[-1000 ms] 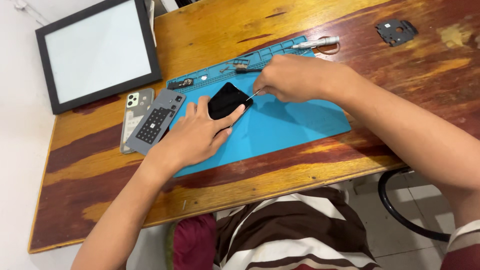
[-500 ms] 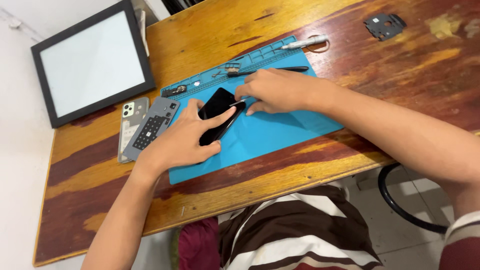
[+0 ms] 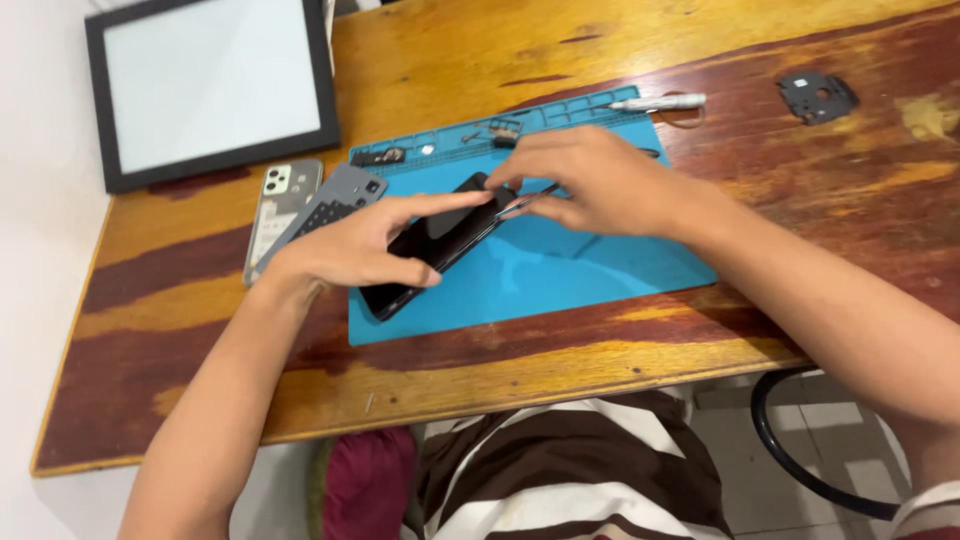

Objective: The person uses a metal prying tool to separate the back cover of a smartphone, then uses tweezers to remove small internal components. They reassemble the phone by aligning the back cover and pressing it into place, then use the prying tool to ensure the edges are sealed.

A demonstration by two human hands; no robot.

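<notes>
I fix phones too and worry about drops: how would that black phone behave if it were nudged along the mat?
The black phone looks rigid and flat, so it would probably slide rather than roll. Its glossy face suggests slipperiness and fragility. The left hand pinning it on the blue mat likely steadies it.

Bright, even light; I see a fairly sharp frame.

Soft glare whitens the panel (image 3: 215, 85) at eleven o'clock, the hands cast faint shadows on the mat (image 3: 560, 270), and fingers (image 3: 530, 165) near centre blur slightly.
</notes>
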